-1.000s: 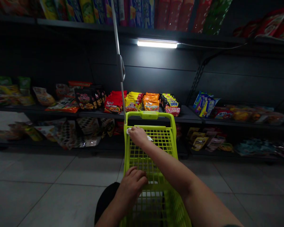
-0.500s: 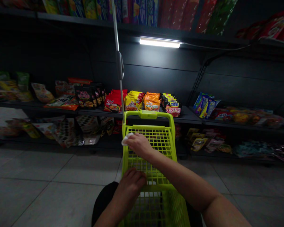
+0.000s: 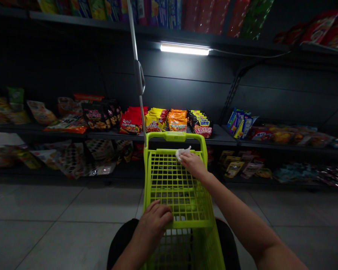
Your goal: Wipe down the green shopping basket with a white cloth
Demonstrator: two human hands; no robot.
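Note:
A lime-green plastic shopping cart [image 3: 183,224], with grid walls and a handle at its far end, stands directly in front of me between my knees. My right hand [image 3: 192,164] pinches a crumpled white cloth or tissue [image 3: 183,153] against the top of the grid panel, just below the handle. At the cart's near left side, my left hand [image 3: 157,218] has its fingers curled over the green edge. Its fingertips are partly hidden.
Behind the cart runs a dark shelf [image 3: 219,135] with instant noodle packets [image 3: 177,120] and snack bags [image 3: 97,115]. More bags fill the lower shelf. A metal pole [image 3: 134,37] rises by the cart's left side. A lit tube lamp [image 3: 185,48] hangs under the upper shelf.
My right hand has moved the white cloth from the cart's left side rail to the right, up near the top bar. My left hand stays at the left edge.

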